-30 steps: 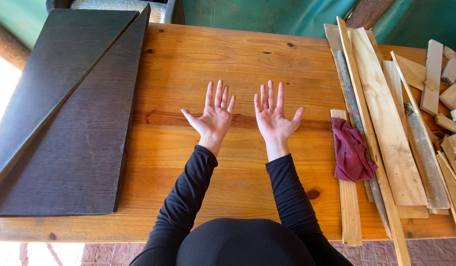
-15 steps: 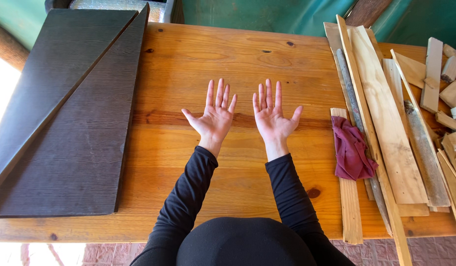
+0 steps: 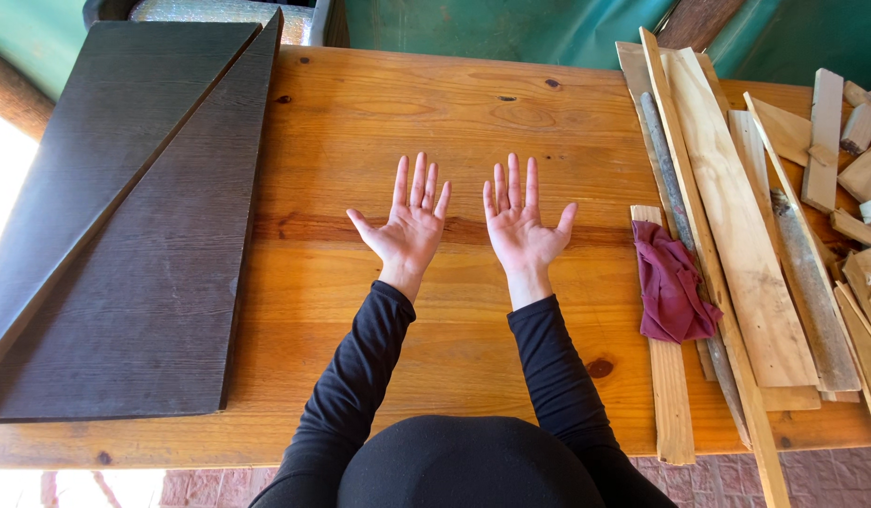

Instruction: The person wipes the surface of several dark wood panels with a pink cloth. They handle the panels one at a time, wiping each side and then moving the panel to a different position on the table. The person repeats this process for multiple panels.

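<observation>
View from above of a person in black sleeves at a wooden bench (image 3: pixel 379 122). Both hands are held out over the middle of the bench, palms up, fingers spread, holding nothing. The left hand (image 3: pixel 409 226) and the right hand (image 3: pixel 522 230) sit side by side, close but not touching, with bare bench between them.

To the left, well apart from the hands, 2 dark wood-grain panels (image 3: pixel 134 235) lie flat, meeting along a slanted seam.

To the right lies a loose pile of pale wooden slats (image 3: pixel 736 235), long strips running away from the person, with shorter offcuts at the far right edge. A crumpled dark red cloth (image 3: pixel 671 292) rests on the nearest slats, near the right hand but not touching it.

Green sheeting (image 3: pixel 511 28) hangs beyond the bench.
</observation>
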